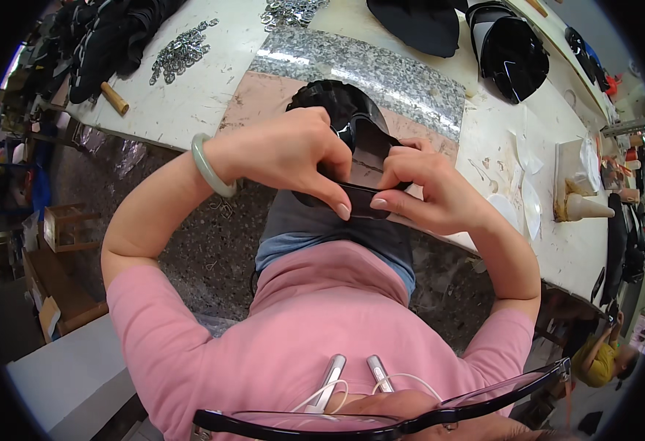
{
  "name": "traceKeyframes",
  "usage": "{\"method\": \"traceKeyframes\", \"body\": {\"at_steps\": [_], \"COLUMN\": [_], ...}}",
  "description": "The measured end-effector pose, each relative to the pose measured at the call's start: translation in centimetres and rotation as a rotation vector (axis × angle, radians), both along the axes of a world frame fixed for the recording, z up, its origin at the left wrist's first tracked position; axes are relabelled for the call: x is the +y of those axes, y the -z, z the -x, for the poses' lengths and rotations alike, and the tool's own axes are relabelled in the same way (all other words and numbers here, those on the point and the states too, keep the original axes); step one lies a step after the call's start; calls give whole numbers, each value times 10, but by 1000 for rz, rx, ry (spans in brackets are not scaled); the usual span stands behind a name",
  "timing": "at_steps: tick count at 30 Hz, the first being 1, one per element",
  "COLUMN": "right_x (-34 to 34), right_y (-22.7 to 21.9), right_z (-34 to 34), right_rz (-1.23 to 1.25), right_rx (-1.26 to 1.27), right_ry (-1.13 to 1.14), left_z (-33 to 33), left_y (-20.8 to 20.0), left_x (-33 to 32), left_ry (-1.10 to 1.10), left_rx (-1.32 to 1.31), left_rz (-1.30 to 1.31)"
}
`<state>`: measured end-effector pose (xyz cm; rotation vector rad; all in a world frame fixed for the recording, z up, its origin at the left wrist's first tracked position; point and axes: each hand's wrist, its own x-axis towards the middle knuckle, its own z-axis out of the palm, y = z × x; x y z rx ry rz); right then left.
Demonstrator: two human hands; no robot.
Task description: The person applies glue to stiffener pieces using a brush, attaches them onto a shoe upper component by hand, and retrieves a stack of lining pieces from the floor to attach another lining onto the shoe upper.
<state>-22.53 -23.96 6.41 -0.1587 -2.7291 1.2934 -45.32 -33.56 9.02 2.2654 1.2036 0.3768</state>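
At the near edge of the worktable I hold a glossy black curved piece that looks like patent leather; its exact kind I cannot tell. A black band on its near side is stretched between my two thumbs. My left hand comes over the piece from the left, thumb pressed on the band and fingers curled behind it. My right hand pinches the band's right part between thumb and fingers. Between the hands a dark flap shows. The underside of the piece is hidden.
Under the piece lies a speckled stone slab on the white worktable. Small metal fittings, a wooden handle and black material are at left. Another glossy black piece and a cone-tipped holder are at right.
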Motion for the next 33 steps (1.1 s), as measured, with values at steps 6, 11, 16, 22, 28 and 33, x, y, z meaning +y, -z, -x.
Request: {"method": "traceKeyframes", "body": {"at_steps": [6, 11, 16, 22, 28, 33], "right_x": [7, 6, 17, 4, 9, 5], "right_y": [-2, -7, -21, -29, -26, -24], "right_z": [-7, -10, -19, -20, -19, -15], "right_rz": [164, -2, 7, -153, -89, -103], "right_rx": [-45, -47, -68, -97, -28, 77], "right_ry": [44, 90, 51, 137, 185, 118], "left_z": [5, -4, 1, -12, -12, -21], "left_y": [0, 7, 3, 4, 5, 10], "left_x": [6, 12, 11, 15, 14, 14], "left_ry": [-134, -128, -164, -168, -266, -172], "left_rx": [-332, -297, -268, -226, -263, -234], "left_rz": [459, 312, 299, 179, 146, -48]}}
